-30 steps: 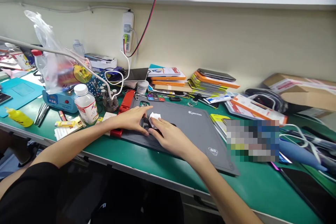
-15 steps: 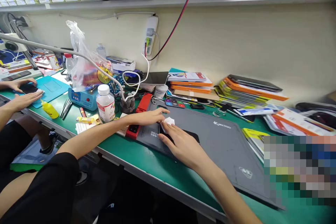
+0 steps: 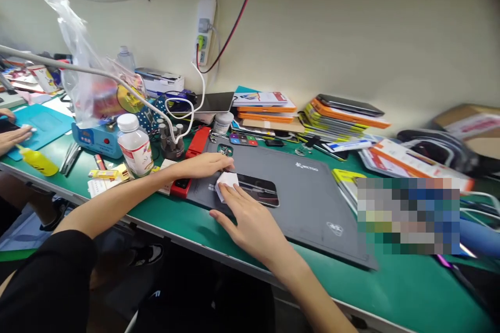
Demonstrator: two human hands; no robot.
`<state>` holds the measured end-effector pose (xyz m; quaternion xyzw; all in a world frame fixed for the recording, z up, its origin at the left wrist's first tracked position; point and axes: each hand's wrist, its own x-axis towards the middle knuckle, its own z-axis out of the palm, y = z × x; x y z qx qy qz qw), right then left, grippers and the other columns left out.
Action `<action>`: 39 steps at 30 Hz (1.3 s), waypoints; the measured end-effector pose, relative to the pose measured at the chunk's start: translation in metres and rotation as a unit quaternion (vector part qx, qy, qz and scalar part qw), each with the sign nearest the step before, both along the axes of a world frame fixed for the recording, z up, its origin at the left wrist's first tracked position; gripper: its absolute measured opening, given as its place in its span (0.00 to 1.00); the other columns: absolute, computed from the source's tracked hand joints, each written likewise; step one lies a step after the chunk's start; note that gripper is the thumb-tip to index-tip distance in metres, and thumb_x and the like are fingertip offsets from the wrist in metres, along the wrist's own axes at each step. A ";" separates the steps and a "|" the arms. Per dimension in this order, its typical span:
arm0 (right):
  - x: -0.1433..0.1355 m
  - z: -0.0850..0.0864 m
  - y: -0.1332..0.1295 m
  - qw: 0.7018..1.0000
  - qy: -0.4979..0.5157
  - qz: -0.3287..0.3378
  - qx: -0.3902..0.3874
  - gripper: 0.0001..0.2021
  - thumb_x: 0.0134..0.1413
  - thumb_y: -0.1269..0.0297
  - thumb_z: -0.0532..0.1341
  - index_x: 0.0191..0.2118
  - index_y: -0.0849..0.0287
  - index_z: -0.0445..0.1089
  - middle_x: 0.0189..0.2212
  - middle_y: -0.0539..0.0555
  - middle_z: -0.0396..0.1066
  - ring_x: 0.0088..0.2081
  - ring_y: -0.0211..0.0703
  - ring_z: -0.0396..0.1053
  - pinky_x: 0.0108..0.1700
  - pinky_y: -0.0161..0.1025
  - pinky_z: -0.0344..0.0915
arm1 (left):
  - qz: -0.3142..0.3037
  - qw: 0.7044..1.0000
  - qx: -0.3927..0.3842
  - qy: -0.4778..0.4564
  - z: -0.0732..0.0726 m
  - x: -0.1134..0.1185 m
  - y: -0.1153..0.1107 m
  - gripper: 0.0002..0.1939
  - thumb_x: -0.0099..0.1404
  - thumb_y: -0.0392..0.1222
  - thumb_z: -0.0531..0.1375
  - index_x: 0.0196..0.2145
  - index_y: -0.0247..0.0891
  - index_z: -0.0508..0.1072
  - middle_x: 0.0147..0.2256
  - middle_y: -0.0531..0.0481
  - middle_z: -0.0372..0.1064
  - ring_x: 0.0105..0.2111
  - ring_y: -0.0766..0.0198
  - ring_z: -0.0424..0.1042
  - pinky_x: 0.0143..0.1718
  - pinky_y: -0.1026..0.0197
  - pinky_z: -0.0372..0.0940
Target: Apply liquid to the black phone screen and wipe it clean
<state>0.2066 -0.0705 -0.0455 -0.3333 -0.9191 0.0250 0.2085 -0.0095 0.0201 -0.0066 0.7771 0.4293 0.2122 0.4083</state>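
Pressing flat with the right hand [image 3: 252,221], here we are: fingers laid out along a white tissue [image 3: 229,179], thumb spread wide to the side, nothing pinched. Beneath and just beside it lies the phone [image 3: 262,188], glossy dark face up on the grey mat [image 3: 297,213], its left end covered by tissue and fingers, its right end bare. Over on the far side, the left hand [image 3: 206,164] reaches in, fingertips near the tissue's upper edge; its underside is hidden, so I can't tell whether it pinches anything or even touches the phone.

Now the danger! With no visible finger bracing that right end, a hard sideways push could skid the phone across the mat. Lean too heavily on one spot and the glass might suffer; any grit caught under the tissue could scratch it. And look just past the left fingers: a small circuit board [image 3: 225,150], loose by the look of it, easily flicked away by a careless knuckle. Trouble nearer the elbow, too: the left forearm [image 3: 127,197] passes close in front of a tall bottle [image 3: 135,148], and a quick backward jerk might tip it over.
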 end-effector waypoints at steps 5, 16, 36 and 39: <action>-0.005 0.002 0.013 0.999 0.003 -0.034 -0.017 0.38 0.79 0.43 0.45 0.70 0.74 0.67 0.67 0.71 0.70 0.70 0.63 0.67 0.70 0.59 0.67 | 0.035 0.999 -0.016 -0.030 -0.010 0.000 0.009 0.34 0.80 0.62 0.42 0.57 0.33 0.75 0.58 0.39 0.75 0.51 0.55 0.76 0.58 0.53 0.68; -0.008 -0.004 0.017 0.997 0.001 -0.082 0.012 0.36 0.78 0.42 0.47 0.71 0.70 0.67 0.66 0.71 0.71 0.68 0.64 0.70 0.70 0.61 0.67 | 0.058 0.998 0.023 -0.016 -0.008 0.000 0.009 0.28 0.82 0.54 0.42 0.61 0.38 0.73 0.65 0.42 0.69 0.65 0.55 0.66 0.66 0.53 0.63; 0.045 -0.012 0.021 0.982 0.040 -0.184 0.025 0.32 0.77 0.43 0.51 0.66 0.65 0.73 0.60 0.67 0.78 0.66 0.66 0.72 0.65 0.61 0.72 | 0.051 0.998 0.035 0.008 -0.005 -0.001 0.008 0.26 0.80 0.53 0.46 0.57 0.38 0.77 0.62 0.44 0.74 0.64 0.54 0.69 0.70 0.54 0.57; 0.057 -0.014 0.023 0.981 0.047 -0.189 0.024 0.32 0.76 0.42 0.51 0.68 0.63 0.72 0.62 0.66 0.77 0.67 0.66 0.71 0.65 0.62 0.72 | 0.049 0.999 0.020 0.008 -0.005 -0.002 0.009 0.23 0.78 0.49 0.49 0.52 0.40 0.82 0.60 0.47 0.77 0.64 0.54 0.71 0.70 0.56 0.57</action>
